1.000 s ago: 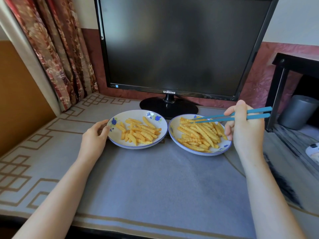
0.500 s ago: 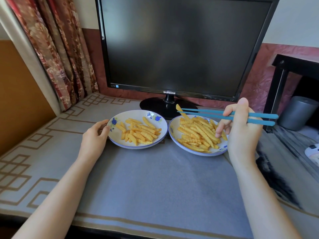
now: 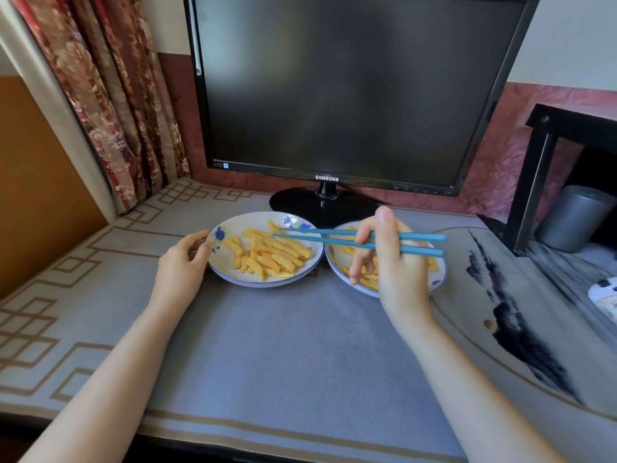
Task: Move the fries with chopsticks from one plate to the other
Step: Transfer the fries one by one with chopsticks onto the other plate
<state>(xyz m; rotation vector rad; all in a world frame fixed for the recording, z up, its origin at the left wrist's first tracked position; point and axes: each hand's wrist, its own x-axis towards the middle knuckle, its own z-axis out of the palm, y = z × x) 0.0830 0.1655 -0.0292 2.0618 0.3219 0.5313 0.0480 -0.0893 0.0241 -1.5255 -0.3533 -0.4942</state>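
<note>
Raised right hand (image 3: 397, 262) grips chopsticks (image 3: 424, 236); left hand (image 3: 180, 269) curls fingers (image 3: 200, 243) round plate (image 3: 247, 220) rim.

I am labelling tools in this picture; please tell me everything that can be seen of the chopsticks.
The chopsticks are two blue sticks, plastic by their look, thicker at the right ends and thinner toward the tips. The right hand grips them near the middle. They lie almost level and nearly parallel, tips pointing left over the left plate, with a fry at them.
</note>
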